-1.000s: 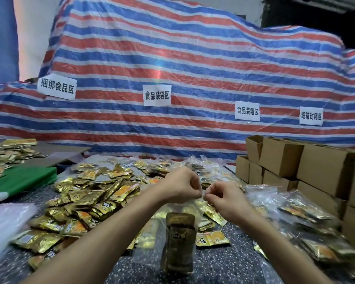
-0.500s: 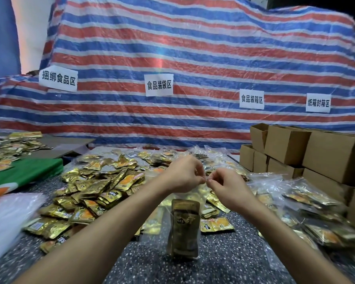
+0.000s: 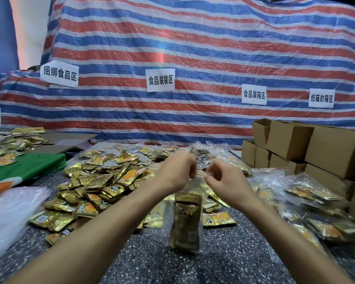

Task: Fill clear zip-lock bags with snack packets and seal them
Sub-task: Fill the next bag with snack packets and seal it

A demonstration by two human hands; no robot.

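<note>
- The fingers [image 3: 190,168] of the left hand [image 3: 175,171] and of the right hand [image 3: 223,181] are curled. Each pinches the zip strip at the top of the clear zip-lock bag [image 3: 194,186], close together near its middle.
- The bag hangs upright from that strip, mouth up and long axis vertical. Whether its bottom touches the table [image 3: 234,263] I cannot tell.
- The film looks thin, soft and slippery. The gold snack packets [image 3: 186,228] stand upright at the bottom, so the light load likely sits low.
- The stiffer zip strip seems the surest hold, since the walls would probably crumple.
</note>
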